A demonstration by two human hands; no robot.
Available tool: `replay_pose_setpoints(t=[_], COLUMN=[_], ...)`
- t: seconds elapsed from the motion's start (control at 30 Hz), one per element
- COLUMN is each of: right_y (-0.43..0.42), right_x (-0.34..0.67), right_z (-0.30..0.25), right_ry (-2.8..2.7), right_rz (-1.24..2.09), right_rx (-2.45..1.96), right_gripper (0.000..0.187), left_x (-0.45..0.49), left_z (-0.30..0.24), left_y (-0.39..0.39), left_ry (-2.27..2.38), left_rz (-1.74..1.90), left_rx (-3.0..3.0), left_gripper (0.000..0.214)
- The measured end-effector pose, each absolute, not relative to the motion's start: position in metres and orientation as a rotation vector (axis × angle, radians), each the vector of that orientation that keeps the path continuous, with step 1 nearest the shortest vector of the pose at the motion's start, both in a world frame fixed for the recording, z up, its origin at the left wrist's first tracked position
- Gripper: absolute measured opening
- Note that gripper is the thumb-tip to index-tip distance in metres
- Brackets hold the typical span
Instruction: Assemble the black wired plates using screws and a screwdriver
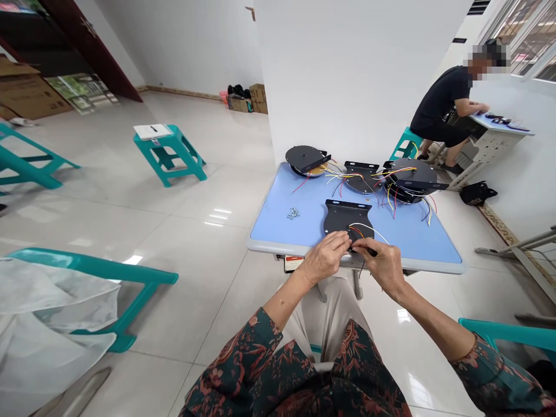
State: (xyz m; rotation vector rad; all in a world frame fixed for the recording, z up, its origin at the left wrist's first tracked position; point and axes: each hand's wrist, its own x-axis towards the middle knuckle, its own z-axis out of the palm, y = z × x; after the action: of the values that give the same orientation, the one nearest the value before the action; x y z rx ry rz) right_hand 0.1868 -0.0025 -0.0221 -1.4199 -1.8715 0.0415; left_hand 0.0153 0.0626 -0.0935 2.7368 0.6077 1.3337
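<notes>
A black metal plate (345, 218) with a slotted, bent flange lies at the near edge of the blue-topped table (278, 200). White, red and yellow wires (364, 225) come up from its middle. My left hand (329, 255) is closed on the plate's near left side, fingers pressed together by the wires. At the near right side, my right hand (384, 263) is in a pinch, its fingertips meeting the plate beside the left fingers. What the pinch holds is too small and covered to make out. A dark wire hangs below the hands over the table edge.
Loose small screws (293, 213) lie left of the plate. Behind it are more black disc assemblies with wires, at left (306, 159), middle (362, 179) and right (410, 176). A green stool (169, 153) stands left; a person (447, 107) sits at another table.
</notes>
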Motion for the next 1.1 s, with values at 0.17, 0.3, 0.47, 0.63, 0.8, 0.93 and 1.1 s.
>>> replay_pose_setpoints(t=[0.17, 0.3, 0.47, 0.63, 0.8, 0.93, 1.1], right_y=[-0.003, -0.005, -0.006, -0.006, -0.007, -0.007, -0.007], right_x=[0.188, 0.189, 0.190, 0.188, 0.187, 0.186, 0.189], right_z=[-0.033, -0.040, -0.043, -0.045, -0.047, -0.047, -0.044], right_ry=[-1.955, -2.039, -2.074, -2.053, -2.026, -2.005, -2.022], right_rz=[-0.118, -0.315, -0.425, -0.436, -0.466, -0.430, -0.407], right_rx=[-1.332, -1.272, -1.275, -1.252, -1.236, -1.243, -1.254], right_gripper=[0.020, 0.026, 0.032, 0.034, 0.033, 0.029, 0.022], left_x=[0.015, 0.014, 0.014, 0.015, 0.015, 0.014, 0.014], left_z=[-0.092, -0.092, -0.093, -0.092, -0.091, -0.089, -0.088], left_y=[0.063, 0.063, 0.063, 0.063, 0.063, 0.062, 0.061], left_ry=[0.598, 0.585, 0.591, 0.591, 0.596, 0.598, 0.593], left_rz=[1.353, 1.346, 1.330, 1.363, 1.412, 1.393, 1.394], left_rx=[2.740, 2.745, 2.726, 2.723, 2.752, 2.762, 2.767], left_gripper=[0.037, 0.042, 0.047, 0.045, 0.041, 0.040, 0.039])
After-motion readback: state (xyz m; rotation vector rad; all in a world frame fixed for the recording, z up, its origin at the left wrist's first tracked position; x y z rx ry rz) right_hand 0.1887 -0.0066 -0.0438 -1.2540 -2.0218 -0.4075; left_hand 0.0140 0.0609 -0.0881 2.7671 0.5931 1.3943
